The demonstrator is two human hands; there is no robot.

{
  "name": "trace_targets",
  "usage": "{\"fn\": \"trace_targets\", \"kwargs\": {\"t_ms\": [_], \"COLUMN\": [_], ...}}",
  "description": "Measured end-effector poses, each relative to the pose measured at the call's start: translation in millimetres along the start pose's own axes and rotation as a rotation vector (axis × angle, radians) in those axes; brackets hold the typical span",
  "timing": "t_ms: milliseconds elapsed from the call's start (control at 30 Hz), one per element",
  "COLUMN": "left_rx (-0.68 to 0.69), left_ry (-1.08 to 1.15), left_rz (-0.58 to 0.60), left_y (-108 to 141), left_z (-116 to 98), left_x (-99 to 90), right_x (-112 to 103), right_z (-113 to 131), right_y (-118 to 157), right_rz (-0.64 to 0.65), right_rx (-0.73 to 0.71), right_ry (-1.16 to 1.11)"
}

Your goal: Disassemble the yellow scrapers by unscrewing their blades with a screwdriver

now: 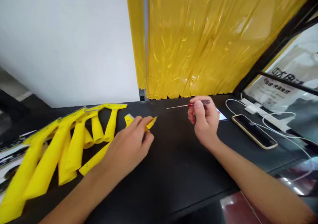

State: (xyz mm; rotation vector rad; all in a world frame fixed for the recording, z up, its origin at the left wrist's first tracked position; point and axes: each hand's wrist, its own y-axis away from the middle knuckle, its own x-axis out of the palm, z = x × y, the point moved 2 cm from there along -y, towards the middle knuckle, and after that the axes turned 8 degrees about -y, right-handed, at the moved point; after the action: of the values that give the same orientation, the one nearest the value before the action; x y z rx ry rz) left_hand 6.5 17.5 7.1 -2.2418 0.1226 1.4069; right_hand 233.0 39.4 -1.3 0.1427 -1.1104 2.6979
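My left hand (129,144) grips a slim yellow part (151,123), and its far end sticks out past my fingertips. A silvery-tipped yellow piece (128,119) shows beyond my knuckles, perhaps the same object. My right hand (202,121) pinches a thin screwdriver (191,105) with a red and dark handle, its steel shaft pointing left. Just left of my left hand lies a heap of long yellow plastic pieces (76,147), some flared and tapered. My left wrist passes close to them. Both hands are above the black table (174,171).
A small card (222,115) lies behind my right hand. To the right are a gold-edged smartphone (253,131) and white cables (273,121) with a charger. Shiny yellow plastic sheeting (193,41) hangs behind the table, beside a white wall (67,41).
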Motion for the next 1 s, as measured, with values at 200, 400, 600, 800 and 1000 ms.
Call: {"fn": "trace_targets", "kwargs": {"t_ms": [200,400,600,800,1000], "left_rx": [-0.411,-0.603,-0.696,-0.594,-0.475], "left_ry": [0.438,1.086,1.375,1.258,1.059], "left_rz": [0.195,0.181,0.145,0.138,0.129], "left_y": [-6,-7,-3,-1,1], "left_z": [21,14,4,5,4], "left_x": [-12.4,11.6,31.3,32.1,29.4], "right_x": [7,10,6,8,9], "right_z": [8,14,15,13,12], "right_y": [13,26,23,28,30], "right_rz": [0.035,0.142,0.17,0.257,0.262], "right_rx": [-0.029,-0.122,-0.154,-0.124,-0.097], "right_ry": [-0.052,0.032,0.192,0.22,0.219]}}
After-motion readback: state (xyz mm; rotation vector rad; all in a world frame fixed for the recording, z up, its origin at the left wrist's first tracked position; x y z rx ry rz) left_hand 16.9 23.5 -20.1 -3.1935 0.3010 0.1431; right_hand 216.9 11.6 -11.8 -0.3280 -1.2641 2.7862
